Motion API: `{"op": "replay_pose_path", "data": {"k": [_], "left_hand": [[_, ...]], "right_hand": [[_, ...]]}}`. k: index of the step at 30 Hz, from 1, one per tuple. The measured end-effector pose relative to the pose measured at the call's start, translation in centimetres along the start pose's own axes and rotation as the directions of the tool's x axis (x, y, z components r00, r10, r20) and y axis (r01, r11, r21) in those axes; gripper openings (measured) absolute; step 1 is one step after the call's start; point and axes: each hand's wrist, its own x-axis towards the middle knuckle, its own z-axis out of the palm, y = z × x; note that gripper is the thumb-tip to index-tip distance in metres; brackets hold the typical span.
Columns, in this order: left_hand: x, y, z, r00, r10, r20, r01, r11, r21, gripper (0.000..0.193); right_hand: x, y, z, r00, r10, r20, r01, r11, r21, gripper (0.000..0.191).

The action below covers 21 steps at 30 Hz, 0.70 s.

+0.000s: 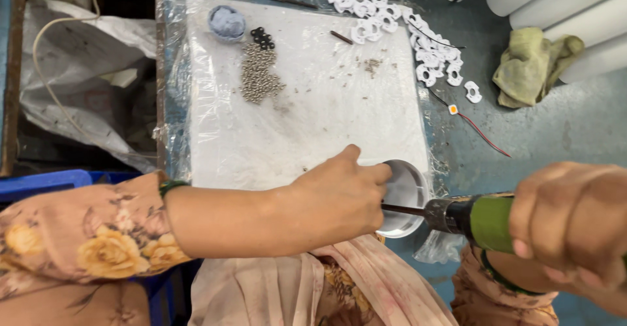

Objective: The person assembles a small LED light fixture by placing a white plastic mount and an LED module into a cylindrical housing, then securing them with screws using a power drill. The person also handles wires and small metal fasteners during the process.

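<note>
My left hand [339, 195] grips a white round lamp housing [408, 189] at the near edge of the white board [307, 130]. In my right hand [575, 225] is a green electric screwdriver [483, 218], held sideways. Its dark bit [401, 209] points left into the housing, right beside my left fingers. A pile of small silver screws [258, 75] lies at the board's far left, with a few black rings [262, 37] above it.
Several white plastic clips [418, 39] are strewn along the board's far right. A red-and-black wire with a small LED chip [467, 118] lies on the blue table. An olive rag [532, 65] and white tubes [562, 6] sit at the right. A small blue-grey cup [226, 22] stands far left.
</note>
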Motion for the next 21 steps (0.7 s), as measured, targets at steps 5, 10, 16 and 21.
{"op": "replay_pose_path", "data": {"k": [5, 10, 16, 21], "left_hand": [[0.5, 1.0, -2.5, 0.999, 0.015, 0.049, -0.017, 1.0, 0.022, 0.004], [-7.6, 4.2, -2.0, 0.999, 0.037, 0.029, -0.039, 0.998, 0.054, 0.006], [-14.0, 7.4, -0.5, 0.991, 0.059, -0.123, -0.04, 0.987, 0.155, 0.009], [-15.9, 7.0, 1.4, 0.986, 0.093, -0.136, -0.085, 0.994, 0.064, 0.021]], "right_hand": [[1.5, -3.6, 1.2, 0.994, 0.04, 0.097, -0.029, 0.993, -0.112, 0.035], [2.4, -5.0, 10.0, 0.971, 0.059, 0.232, -0.019, 0.986, -0.168, 0.025], [0.3, -4.1, 16.2, 0.998, -0.069, -0.014, 0.067, 0.995, -0.069, 0.026], [-3.3, -2.3, 16.0, 0.954, -0.103, -0.28, 0.085, 0.993, -0.078, 0.045]]}}
